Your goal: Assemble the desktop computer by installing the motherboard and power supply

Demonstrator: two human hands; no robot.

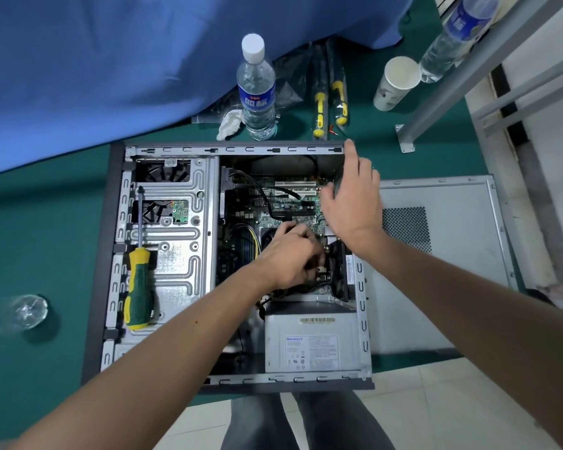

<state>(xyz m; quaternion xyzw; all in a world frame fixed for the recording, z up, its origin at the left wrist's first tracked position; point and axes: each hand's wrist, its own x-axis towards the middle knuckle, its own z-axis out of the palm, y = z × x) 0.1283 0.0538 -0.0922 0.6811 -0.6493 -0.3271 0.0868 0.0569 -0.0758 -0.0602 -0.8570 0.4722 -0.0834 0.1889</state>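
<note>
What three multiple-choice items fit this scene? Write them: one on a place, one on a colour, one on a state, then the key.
1. Where does the green-and-yellow screwdriver lie?
A. On the metal drive cage in the case
B. On the removed side panel
C. On the power supply

2. What colour is the cap of the water bottle behind the case?
A. Red
B. White
C. Blue

3. How is the right hand?
A. Gripping the screwdriver
B. Holding the paper cup
C. Open, fingers straight, holding nothing

Key: 1 A, its handle and shaft rest on the cage; 2 B, the cap shows plain white; 3 C, it spreads over the case's far corner, holding nothing.
</note>
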